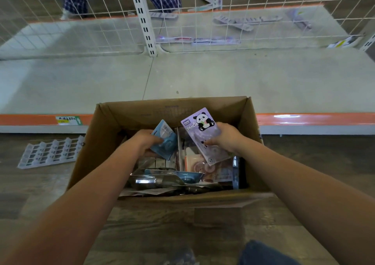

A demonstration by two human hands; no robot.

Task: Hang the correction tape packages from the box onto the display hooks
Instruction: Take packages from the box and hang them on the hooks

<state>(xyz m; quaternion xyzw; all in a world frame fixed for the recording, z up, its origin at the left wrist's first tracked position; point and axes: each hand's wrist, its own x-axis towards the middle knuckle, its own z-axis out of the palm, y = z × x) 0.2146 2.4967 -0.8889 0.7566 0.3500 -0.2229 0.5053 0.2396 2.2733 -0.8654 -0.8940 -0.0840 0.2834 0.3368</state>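
A person reaches both bare arms into an open cardboard box (pixel 105 134) that sits on a wood-patterned floor (pixel 40 187), its far wall against the orange-edged lip of a pale base shelf (pixel 203 77). The left hand (pixel 145 142), over the box's left half, has its grip closed round a blue correction tape package (pixel 165 140), fingers curled under the card and thumb on its near face; the card tilts up toward the box's far wall. The right hand (pixel 225 137), over the box's right half, pinches a lilac panda-print package (pixel 203 130) by its right edge, thumb on the front, the card raised above the box's contents and leaning left. Both held packages are apart from each other, just above the pile inside the box. More packages (pixel 178 175) lie jumbled on the box's bottom, among them a blue one flat near the near wall and a pinkish one beneath the panda card. Left of the box a white plastic label strip rack (pixel 50 153) lies on the floor. Beyond the box, past the shelf, a white wire grid panel (pixel 223 20) stands on a slotted upright (pixel 144 18); flat packs lie behind the grid, too blurred to tell what they are
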